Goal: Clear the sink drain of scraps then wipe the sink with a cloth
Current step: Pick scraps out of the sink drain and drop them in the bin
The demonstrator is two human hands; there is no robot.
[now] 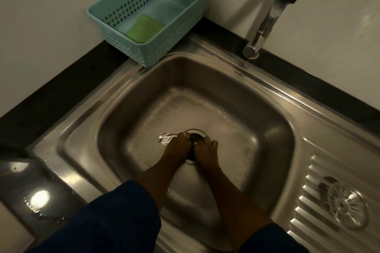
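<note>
Curled over one end of a crumpled foil scrap (pixel 164 138) beside the drain (pixel 196 135), my left hand (pixel 177 145) grips it; whether my right hand (pixel 205 148) holds anything I cannot tell in the dark opening. I see the scuffed steel sink (pixel 127 96) in a black counter (pixel 61 80), a perforated teal basket (pixel 176 33) holding a green cloth (pixel 144 27), and a spoked round strainer (pixel 347 205) on the ribbed drainboard (pixel 320 170).

The off-white wall (pixel 51 6) shows faint grey veins. A black counter (pixel 51 98) runs along its foot and turns a corner at left. A teal basket (pixel 164 45) stands against the wall; a chrome tap (pixel 266 22) rises at right. Lower left, the glossy counter mirrors a round glare (pixel 40 199). Light is dim.
</note>
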